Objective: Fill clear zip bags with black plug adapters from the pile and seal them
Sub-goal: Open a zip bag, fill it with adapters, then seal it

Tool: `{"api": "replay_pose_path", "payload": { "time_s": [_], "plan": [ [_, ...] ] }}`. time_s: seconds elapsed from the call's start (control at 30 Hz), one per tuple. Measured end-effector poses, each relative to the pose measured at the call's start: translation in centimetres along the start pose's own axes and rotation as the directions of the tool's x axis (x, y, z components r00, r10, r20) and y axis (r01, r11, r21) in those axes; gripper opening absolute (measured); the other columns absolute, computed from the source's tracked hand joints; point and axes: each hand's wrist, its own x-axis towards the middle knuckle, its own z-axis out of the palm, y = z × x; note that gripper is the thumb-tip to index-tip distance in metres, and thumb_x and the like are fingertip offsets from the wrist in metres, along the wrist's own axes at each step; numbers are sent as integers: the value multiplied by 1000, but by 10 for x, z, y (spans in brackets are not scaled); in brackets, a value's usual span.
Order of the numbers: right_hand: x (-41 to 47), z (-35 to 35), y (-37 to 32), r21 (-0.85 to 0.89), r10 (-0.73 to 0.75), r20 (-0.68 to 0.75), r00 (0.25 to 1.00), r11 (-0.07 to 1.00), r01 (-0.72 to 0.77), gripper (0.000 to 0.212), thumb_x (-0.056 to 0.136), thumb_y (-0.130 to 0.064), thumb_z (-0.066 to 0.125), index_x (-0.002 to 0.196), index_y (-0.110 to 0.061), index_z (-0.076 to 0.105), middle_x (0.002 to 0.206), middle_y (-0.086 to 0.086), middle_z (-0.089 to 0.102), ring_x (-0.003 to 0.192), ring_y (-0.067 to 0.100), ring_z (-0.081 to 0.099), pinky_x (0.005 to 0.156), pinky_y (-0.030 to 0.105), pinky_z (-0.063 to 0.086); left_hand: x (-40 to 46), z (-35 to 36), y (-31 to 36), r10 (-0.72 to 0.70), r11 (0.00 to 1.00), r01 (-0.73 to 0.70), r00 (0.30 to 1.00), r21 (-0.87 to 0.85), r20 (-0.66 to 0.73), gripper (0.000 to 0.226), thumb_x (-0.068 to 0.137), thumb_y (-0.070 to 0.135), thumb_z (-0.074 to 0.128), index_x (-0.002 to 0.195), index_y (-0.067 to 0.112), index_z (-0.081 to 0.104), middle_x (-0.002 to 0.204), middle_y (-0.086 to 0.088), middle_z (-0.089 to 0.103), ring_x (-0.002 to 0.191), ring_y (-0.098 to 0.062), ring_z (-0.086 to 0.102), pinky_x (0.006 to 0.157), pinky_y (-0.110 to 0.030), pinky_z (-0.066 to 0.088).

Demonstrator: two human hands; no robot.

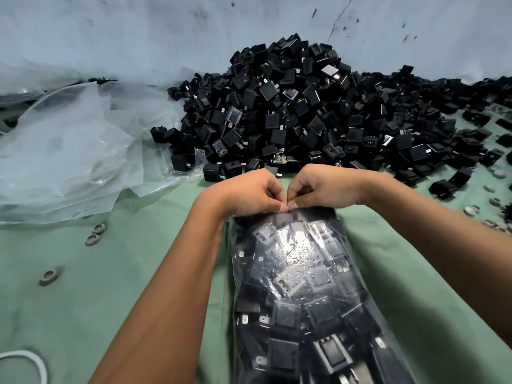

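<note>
A clear zip bag (302,286) packed with black plug adapters lies lengthwise on the green table cover, its mouth pointing away from me. My left hand (249,194) and my right hand (322,187) meet at the middle of the bag's far edge. Both pinch the zip strip there between thumb and fingertips, knuckles almost touching. Just beyond the hands rises a big pile of loose black plug adapters (299,106).
Crumpled clear plastic sheeting (63,151) covers the left of the table. Small grey rings (95,235) lie scattered on the green cover (110,286); more rings and stray adapters (454,181) lie at the right. A white ring (30,358) sits at the bottom left. A pale wall stands behind.
</note>
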Motion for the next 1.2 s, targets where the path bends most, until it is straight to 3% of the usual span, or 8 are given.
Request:
{"api": "replay_pose_path", "payload": {
  "time_s": [0.17, 0.3, 0.47, 0.6, 0.73, 0.87, 1.03, 1.2],
  "plan": [
    [-17, -5, 7, 104, 55, -33, 998, 993, -51, 21, 97, -28, 72, 78, -21, 78, 62, -6, 69, 54, 4, 58, 56, 20, 47, -3, -2, -2, 9, 1000, -9, 1000, 14, 9, 12, 94, 23, 74, 83, 19, 76, 77, 1, 75, 68, -9, 64, 72, -32, 53],
    [-33, -5, 20, 276, 98, -95, 991, 959, -68, 14, 98, -23, 71, 88, -16, 79, 67, 1, 73, 56, 6, 62, 52, 13, 42, 0, 2, 1, 15, 1000, -15, 1000, -14, -13, 7, 92, 25, 77, 87, 19, 78, 82, -1, 78, 71, -8, 67, 76, -32, 56],
    [-48, 1, 37, 375, 180, -163, 970, 921, -108, 25, 95, -28, 73, 74, -16, 77, 68, 5, 70, 62, 12, 64, 58, 19, 52, 2, 5, 2, 31, 1000, -31, 999, -4, -25, 10, 93, 25, 76, 84, 21, 76, 81, 2, 77, 72, -8, 68, 76, -33, 56],
    [-46, 15, 42, 401, 164, -305, 938, 915, -29, 26, 93, -25, 75, 74, -7, 74, 61, 6, 67, 54, 10, 59, 51, 16, 46, 2, 6, 3, 39, 998, -39, 999, 41, 4, 16, 97, 27, 71, 83, 22, 74, 76, 6, 73, 69, -8, 64, 75, -34, 53],
    [-46, 32, 48, 459, 164, -433, 886, 886, 61, 31, 86, -38, 76, 78, -8, 73, 55, 3, 61, 49, 11, 50, 47, 21, 40, 1, 4, 3, 10, 1000, -11, 1000, 29, 19, 17, 98, 25, 68, 83, 18, 72, 76, -2, 73, 67, -12, 62, 71, -35, 51],
    [-41, 45, 50, 550, 193, -559, 806, 815, 186, 16, 87, -27, 81, 84, -12, 77, 68, 21, 68, 58, 22, 53, 55, 29, 40, 7, 13, 12, 49, 999, -49, 998, -2, -46, 16, 98, 31, 69, 85, 23, 74, 73, 10, 72, 67, -3, 63, 70, -27, 52],
    [-37, 50, 48, 542, 216, -629, 747, 810, 222, 8, 85, -17, 84, 82, -17, 78, 74, 21, 73, 61, 22, 55, 60, 33, 41, 12, 19, 17, 71, 995, -66, 995, 75, -71, 16, 97, 32, 70, 82, 25, 71, 69, 16, 67, 64, 2, 58, 66, -21, 45],
    [-36, 52, 49, 523, 222, -650, 727, 824, 216, 10, 86, -18, 84, 81, -15, 76, 69, 16, 72, 54, 17, 53, 51, 22, 41, 12, 20, 17, 75, 994, -70, 995, 80, -66, 16, 97, 30, 71, 82, 22, 70, 73, 11, 68, 66, -2, 59, 69, -27, 49]
  ]
}}
